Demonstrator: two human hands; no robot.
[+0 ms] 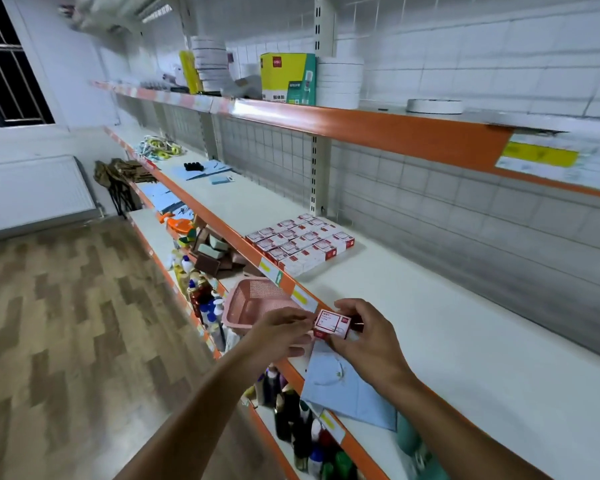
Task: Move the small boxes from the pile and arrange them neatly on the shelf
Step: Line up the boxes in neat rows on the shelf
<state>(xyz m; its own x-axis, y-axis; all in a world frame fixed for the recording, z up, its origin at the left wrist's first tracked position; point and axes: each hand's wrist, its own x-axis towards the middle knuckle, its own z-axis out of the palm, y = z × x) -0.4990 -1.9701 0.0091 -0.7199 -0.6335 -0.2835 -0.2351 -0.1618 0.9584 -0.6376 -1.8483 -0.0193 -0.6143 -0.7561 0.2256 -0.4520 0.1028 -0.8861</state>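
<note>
White shelf (430, 306) with an orange lip: both hands pinch one small box (332, 324) above its front edge, right hand (364, 336) at the far end, left hand (281, 336) nearer; the arranged rows (300, 242) lie ahead and leftward, long sides parallel.

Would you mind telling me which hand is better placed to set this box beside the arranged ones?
Probably the right hand: it wraps the small box, while the left hand only pinches its end.
</note>
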